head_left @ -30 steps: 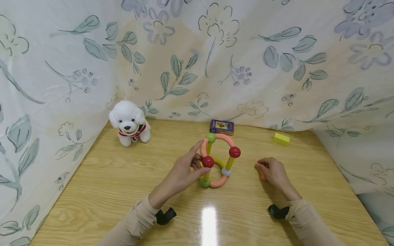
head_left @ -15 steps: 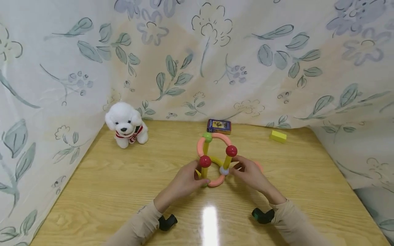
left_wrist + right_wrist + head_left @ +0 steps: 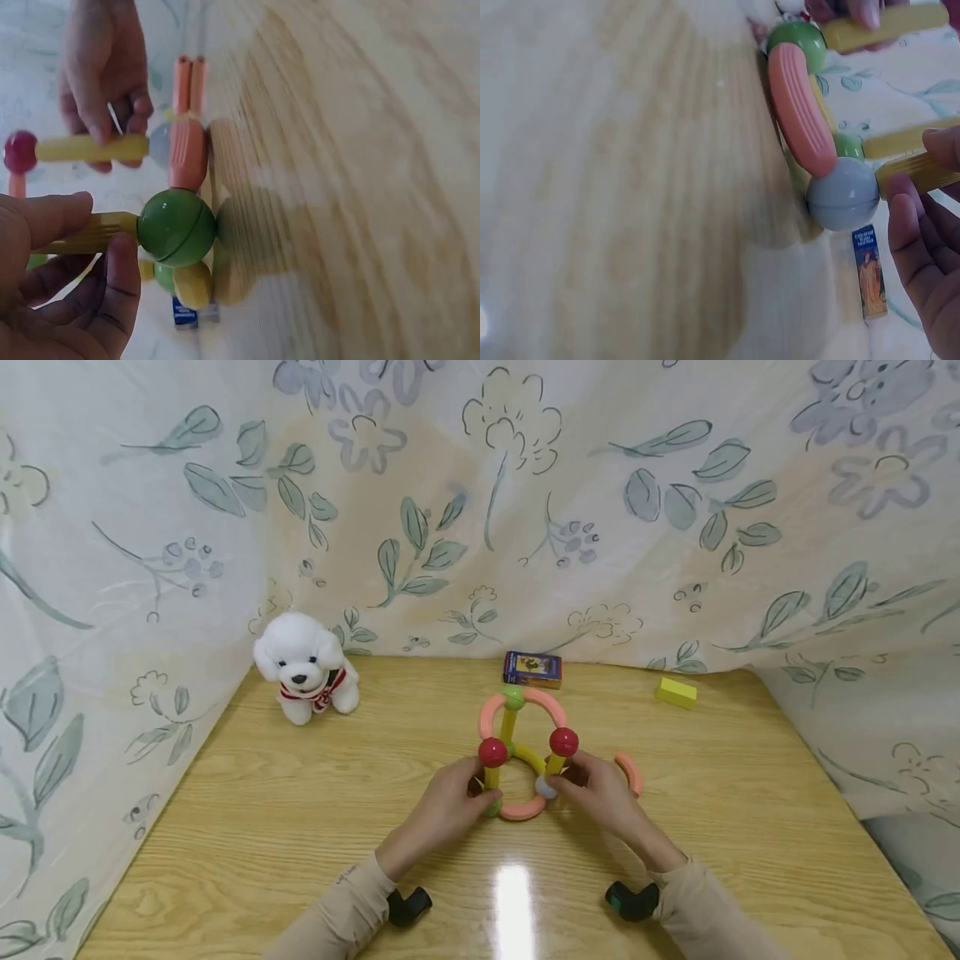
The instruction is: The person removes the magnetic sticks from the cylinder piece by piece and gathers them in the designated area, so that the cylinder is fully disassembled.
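A frame of toy rods and balls stands on the table, with pink curved rods [image 3: 545,707], a yellow curved rod and upright yellow rods joined by balls. My left hand [image 3: 444,799] grips the near-left yellow rod [image 3: 94,234] just above a green ball [image 3: 178,227]. On the other side, my right hand [image 3: 609,793] pinches the yellow rod [image 3: 916,174] between a red ball [image 3: 563,742] and the pale grey ball [image 3: 844,194]. Another red ball [image 3: 492,752] tops the left rod. Beside my right hand lies a loose pink curved rod [image 3: 630,774].
Behind the frame lies a small blue card box [image 3: 532,669]. A yellow block [image 3: 677,692] sits at the back right, and a white plush dog [image 3: 303,664] at the back left. Flowered cloth [image 3: 435,485] hangs along the table's back and sides.
My right hand has left the loose pink curved rod and moved left onto the frame's right yellow rod. My left hand has slid down from the red ball to the rod below.
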{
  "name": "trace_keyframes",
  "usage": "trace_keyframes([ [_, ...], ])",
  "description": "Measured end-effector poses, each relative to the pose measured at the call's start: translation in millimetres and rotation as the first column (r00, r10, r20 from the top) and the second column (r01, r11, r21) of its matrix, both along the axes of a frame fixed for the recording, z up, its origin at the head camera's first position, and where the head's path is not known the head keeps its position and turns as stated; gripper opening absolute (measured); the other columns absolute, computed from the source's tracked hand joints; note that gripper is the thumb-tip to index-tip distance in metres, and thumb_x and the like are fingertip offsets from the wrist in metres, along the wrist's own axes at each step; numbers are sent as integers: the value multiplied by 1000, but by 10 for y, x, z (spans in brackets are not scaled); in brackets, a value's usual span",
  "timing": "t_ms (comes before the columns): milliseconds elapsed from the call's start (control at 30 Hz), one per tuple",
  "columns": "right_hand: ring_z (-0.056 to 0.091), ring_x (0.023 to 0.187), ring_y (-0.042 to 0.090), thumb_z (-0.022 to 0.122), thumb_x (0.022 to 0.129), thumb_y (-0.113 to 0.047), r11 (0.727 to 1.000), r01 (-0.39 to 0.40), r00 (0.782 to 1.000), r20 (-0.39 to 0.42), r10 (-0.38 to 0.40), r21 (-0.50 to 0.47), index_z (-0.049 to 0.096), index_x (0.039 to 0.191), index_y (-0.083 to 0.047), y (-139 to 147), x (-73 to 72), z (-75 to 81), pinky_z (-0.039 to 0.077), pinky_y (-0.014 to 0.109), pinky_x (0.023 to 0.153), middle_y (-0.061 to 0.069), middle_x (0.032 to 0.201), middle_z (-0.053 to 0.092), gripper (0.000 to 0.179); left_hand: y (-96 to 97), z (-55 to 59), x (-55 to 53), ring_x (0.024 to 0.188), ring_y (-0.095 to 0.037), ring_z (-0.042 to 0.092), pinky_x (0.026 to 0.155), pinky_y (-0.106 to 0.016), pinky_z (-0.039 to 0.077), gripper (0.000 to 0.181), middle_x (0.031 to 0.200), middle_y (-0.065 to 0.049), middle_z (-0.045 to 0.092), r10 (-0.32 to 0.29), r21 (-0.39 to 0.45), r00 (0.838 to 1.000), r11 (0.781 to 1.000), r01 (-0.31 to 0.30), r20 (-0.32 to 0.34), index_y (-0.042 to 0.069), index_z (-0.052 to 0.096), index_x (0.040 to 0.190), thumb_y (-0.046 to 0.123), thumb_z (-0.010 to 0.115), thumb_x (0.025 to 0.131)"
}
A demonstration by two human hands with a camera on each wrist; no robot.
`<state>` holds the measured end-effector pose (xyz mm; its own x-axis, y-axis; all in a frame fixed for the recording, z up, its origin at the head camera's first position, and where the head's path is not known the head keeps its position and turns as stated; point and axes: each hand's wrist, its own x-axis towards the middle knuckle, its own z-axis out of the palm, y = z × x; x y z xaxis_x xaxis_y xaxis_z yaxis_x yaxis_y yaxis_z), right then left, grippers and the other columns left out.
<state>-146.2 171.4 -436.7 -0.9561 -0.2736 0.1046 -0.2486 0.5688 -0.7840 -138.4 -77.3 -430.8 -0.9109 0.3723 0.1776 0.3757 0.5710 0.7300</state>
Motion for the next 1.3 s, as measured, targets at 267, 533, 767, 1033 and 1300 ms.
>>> trace_keyframes([
  [267, 55, 67, 4, 74, 87, -19, 999, -38, 999, -33, 37, -21, 67, 98, -10, -108, 180, 1, 46, 21, 58, 0, 79, 66, 16, -120, 6, -95, 77, -12, 59, 67, -22, 49, 13, 89, -3, 67, 39, 25, 999, 999, -39, 1, 9, 65, 99, 15, 70, 89],
  [533, 54, 65, 5, 74, 87, -16, 1000, 0, 998, -60, 1, 9, 66, 98, -13, -90, 159, 21, 45, 21, 57, -1, 77, 65, 14, -121, 29, -24, 76, -11, 59, 66, -22, 49, 16, 86, -2, 66, -27, 10, 999, 1000, 26, 38, 8, 64, 100, 15, 71, 88],
  [767, 55, 66, 8, 72, 88, -17, 1000, 27, 999, -46, -27, 8, 66, 103, -11, -40, 96, 31, 46, 22, 57, 0, 80, 67, 17, -71, 80, 96, 77, -10, 60, 67, -21, 50, 20, 90, -2, 66, -139, 22, 980, 990, 137, 142, 9, 64, 102, 16, 74, 85],
  [1033, 59, 83, 8, 66, 89, -6, 990, 113, 983, -134, -123, -81, 60, 123, -11, 3, 173, 229, 48, 20, 72, 5, 105, 68, 35, -394, 375, -196, 87, -14, 59, 75, -26, 51, 20, 105, -10, 69, -31, 11, 999, 999, 31, 28, 5, 65, 110, 2, 55, 92],
  [1300, 54, 86, 7, 73, 87, -11, 969, 195, 913, -332, -237, -154, 63, 114, -11, -130, 229, 403, 45, 21, 72, 0, 101, 67, 30, -54, 949, -782, 112, -22, 62, 96, -39, 51, 27, 119, -8, 68, -256, -25, 959, 967, 255, -124, 7, 66, 120, 20, 57, 99],
])
